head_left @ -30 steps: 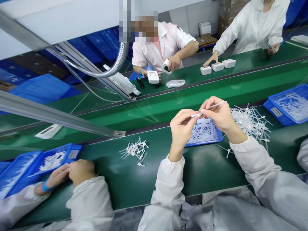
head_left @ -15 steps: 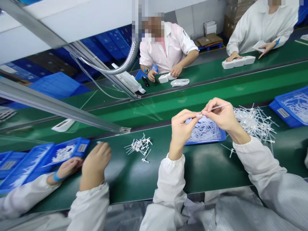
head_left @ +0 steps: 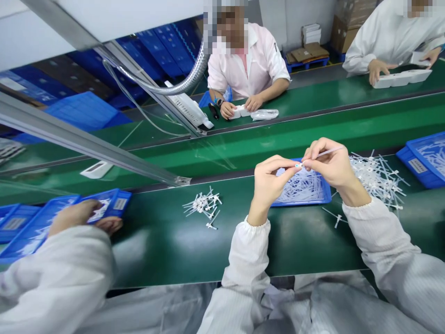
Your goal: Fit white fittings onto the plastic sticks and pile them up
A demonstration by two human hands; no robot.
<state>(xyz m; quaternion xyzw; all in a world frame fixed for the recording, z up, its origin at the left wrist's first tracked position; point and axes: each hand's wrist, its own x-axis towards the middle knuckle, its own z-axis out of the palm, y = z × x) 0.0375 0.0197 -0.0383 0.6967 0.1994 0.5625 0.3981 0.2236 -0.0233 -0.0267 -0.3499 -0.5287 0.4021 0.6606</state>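
Observation:
My left hand (head_left: 273, 182) pinches a small white fitting (head_left: 300, 165) with a blue-green spot between thumb and fingertips. Meeting it from the right, my right hand (head_left: 333, 168) is closed on a thin whitish tube (head_left: 330, 151), whose near end is at the fitting. Fingers hide the exact joint. Below both hands sits a blue tray (head_left: 302, 202) full of loose thin white tubes. A large heap of white fittings with tubes (head_left: 377, 181) lies just right of my right hand. One such piece (head_left: 338, 218) rests apart on the green work surface (head_left: 194, 255).
A smaller pile of tubed fittings (head_left: 202, 204) lies to the left. A co-worker's hand (head_left: 74, 215) reaches over blue trays (head_left: 120, 204) at far left. Another blue tray (head_left: 417, 164) stands at right. A metal post (head_left: 139, 164) slants down. Two people work across the green divider (head_left: 243, 153).
My hands keep the fitting and tube together, appearing slightly farther right as the view shifts. The left co-worker's raised hand has moved left over the trays. Across, one co-worker's white parts have shifted.

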